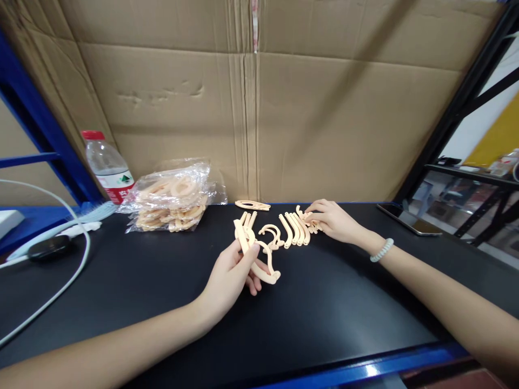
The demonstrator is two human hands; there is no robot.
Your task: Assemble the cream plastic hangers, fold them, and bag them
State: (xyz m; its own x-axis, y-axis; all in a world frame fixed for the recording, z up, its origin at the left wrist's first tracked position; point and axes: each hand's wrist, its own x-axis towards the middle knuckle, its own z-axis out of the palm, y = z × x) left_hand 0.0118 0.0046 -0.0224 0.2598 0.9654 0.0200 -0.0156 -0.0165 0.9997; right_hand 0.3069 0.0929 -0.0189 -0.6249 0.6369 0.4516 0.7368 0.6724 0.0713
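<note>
My left hand is closed around a beige plastic piece with a hook-like curve, which looks like part of a folding clothes hanger. It is held above the black table, thumb on top. Farther right, my right hand reaches down with bent fingers over small beige pieces; what lies between its fingertips is hidden. Between the hands several curved beige arms lie side by side in a row. Left of them are loose beige hooks. A flat beige hanger piece lies behind, near the cardboard.
Clear plastic bags of beige parts are stacked at the back left, beside a red-capped bottle. A white cable and a black device lie left. A phone-like slab lies right. Cardboard walls the back.
</note>
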